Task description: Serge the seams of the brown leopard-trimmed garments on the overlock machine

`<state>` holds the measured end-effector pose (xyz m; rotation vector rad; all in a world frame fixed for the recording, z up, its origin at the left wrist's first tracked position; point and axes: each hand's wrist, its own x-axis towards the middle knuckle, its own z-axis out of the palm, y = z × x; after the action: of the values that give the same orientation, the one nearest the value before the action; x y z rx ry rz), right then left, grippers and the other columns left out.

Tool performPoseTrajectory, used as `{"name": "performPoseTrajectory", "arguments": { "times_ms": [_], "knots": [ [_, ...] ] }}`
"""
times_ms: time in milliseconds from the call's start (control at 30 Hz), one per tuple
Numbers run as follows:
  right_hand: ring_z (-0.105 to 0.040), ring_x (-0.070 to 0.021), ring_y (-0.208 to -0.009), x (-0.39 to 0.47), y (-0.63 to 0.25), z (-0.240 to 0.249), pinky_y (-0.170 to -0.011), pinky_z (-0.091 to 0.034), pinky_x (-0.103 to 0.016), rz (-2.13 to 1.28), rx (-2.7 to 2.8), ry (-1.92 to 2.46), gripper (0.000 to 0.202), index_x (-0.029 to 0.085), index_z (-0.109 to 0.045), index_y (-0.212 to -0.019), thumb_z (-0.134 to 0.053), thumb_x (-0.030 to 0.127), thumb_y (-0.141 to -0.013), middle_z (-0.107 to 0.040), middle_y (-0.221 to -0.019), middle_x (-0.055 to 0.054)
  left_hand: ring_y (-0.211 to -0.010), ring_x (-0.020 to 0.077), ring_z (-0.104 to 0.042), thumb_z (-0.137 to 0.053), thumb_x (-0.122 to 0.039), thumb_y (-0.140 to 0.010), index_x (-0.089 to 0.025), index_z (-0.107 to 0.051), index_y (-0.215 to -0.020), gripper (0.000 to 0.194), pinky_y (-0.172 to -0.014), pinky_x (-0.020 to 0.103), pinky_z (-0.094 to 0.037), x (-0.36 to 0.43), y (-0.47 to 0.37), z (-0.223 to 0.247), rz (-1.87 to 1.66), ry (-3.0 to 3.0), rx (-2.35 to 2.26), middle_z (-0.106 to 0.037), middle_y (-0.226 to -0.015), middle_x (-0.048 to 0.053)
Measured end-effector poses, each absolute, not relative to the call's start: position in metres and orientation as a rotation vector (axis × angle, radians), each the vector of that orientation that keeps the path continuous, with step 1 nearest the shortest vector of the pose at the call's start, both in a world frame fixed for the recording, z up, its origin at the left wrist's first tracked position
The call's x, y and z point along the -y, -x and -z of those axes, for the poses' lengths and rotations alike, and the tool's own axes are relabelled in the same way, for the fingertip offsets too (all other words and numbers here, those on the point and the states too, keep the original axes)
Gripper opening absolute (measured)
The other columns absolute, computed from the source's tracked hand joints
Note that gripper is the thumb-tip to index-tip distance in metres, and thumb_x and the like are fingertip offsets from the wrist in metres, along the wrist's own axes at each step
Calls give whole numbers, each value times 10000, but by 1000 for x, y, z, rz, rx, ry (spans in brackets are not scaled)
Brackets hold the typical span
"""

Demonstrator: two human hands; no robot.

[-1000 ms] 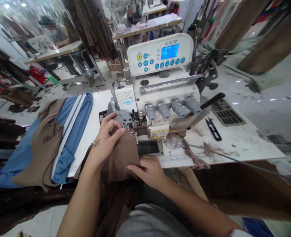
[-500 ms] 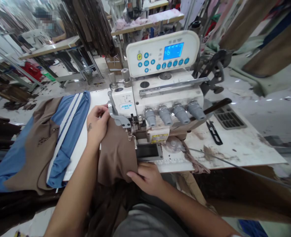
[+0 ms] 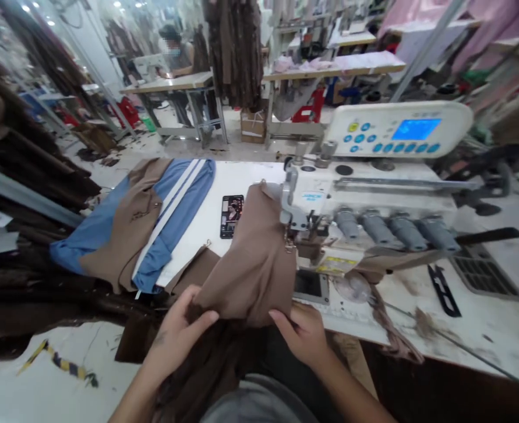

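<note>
Brown fabric [image 3: 254,258] drapes over the front of a white sewing machine [image 3: 314,191], its right edge beside the needle area. At the fabric's lower left, my left hand [image 3: 182,326] pinches the edge between thumb and fingers. My right hand [image 3: 301,329] grips the lower right edge, thumb on top and fingers beneath. A phone [image 3: 231,216] with a lit screen lies on the table, left of the fabric. Farther left rests a blue and brown garment [image 3: 142,223] with white stripes.
Black thread snips [image 3: 443,291] and a slotted tray [image 3: 486,273] are on the right of the tabletop [image 3: 391,311]. A person [image 3: 182,61] sits at another machine in the background. Dark fabric piles [image 3: 30,305] lie at the left.
My left hand has moved from beside the machine head down to the fabric's lower left edge. The view has shifted left, and the phone now shows. My right hand still holds the lower edge.
</note>
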<state>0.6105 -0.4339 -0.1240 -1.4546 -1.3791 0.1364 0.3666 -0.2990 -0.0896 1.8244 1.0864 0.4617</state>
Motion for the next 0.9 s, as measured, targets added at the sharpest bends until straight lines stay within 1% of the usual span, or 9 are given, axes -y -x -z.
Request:
{"name": "performPoseTrajectory", "arguments": {
  "times_ms": [200, 300, 400, 500, 567, 633, 733, 833, 900],
  "knots": [
    [-389, -90, -478, 436, -604, 117, -492, -304, -231, -128, 1319, 1469, 450, 203, -436, -614, -578, 252, -1038, -392, -543, 67, -1352, 327, -597, -745, -549, -869, -237, -648, -1403, 626, -1180, 459, -449, 298, -365, 82, -569, -1440, -1009, -671, -1406, 116],
    [-397, -102, -502, 438, -599, 115, -501, -313, -233, -186, 1238, 1531, 451, 204, -444, -623, -546, 302, -1051, -391, -555, 59, -1396, 366, -556, -864, -533, -747, -227, -750, -1269, 616, -1238, 486, -375, 294, -352, 79, -460, -1503, -1014, -688, -1391, 118],
    [-389, -105, -513, 437, -596, 113, -513, -301, -240, -230, 1162, 1567, 478, 206, -423, -612, -534, 358, -1051, -363, -557, 58, -1299, 378, -635, -837, -609, -737, -198, -745, -1254, 667, -1167, 509, -465, 287, -337, 81, -515, -1308, -1047, -741, -1286, 137],
    [-349, -96, -501, 434, -596, 110, -513, -270, -247, -268, 1111, 1548, 529, 212, -353, -587, -545, 405, -1041, -299, -550, 67, -1260, 372, -662, -936, -526, -628, -211, -711, -1286, 763, -1121, 475, -514, 280, -329, 84, -416, -1271, -1174, -759, -1251, 123],
    [-323, -93, -495, 432, -597, 107, -509, -246, -253, -297, 1090, 1521, 549, 215, -320, -585, -551, 427, -1035, -274, -543, 72, -1226, 384, -680, -919, -565, -622, -238, -717, -1262, 747, -1078, 495, -549, 275, -325, 83, -429, -1239, -1228, -773, -1218, 104],
    [-308, -94, -497, 431, -598, 105, -508, -231, -260, -335, 1080, 1500, 554, 218, -307, -591, -551, 447, -1032, -268, -539, 73, -1216, 411, -681, -924, -613, -558, -249, -749, -1170, 733, -1051, 522, -568, 272, -323, 79, -460, -1254, -1252, -791, -1147, 91],
    [-297, -97, -512, 431, -598, 105, -515, -231, -266, -397, 1049, 1494, 561, 219, -299, -596, -548, 480, -1027, -265, -540, 71, -1259, 436, -647, -995, -565, -388, -244, -779, -976, 704, -1080, 513, -555, 270, -317, 70, -371, -1395, -1290, -802, -1029, 87],
    [-287, -99, -538, 431, -599, 105, -512, -229, -256, -486, 983, 1477, 555, 218, -313, -601, -561, 499, -1010, -264, -555, 70, -1211, 439, -672, -935, -689, -415, -265, -744, -982, 733, -965, 521, -616, 273, -310, 63, -575, -1278, -1397, -800, -1008, 76],
    [-276, -99, -547, 431, -600, 106, -503, -222, -250, -532, 936, 1451, 543, 218, -318, -606, -572, 495, -998, -263, -564, 71, -1168, 448, -690, -955, -649, -393, -261, -733, -1011, 762, -885, 507, -644, 274, -303, 61, -501, -1295, -1482, -802, -997, 81]
  ]
}}
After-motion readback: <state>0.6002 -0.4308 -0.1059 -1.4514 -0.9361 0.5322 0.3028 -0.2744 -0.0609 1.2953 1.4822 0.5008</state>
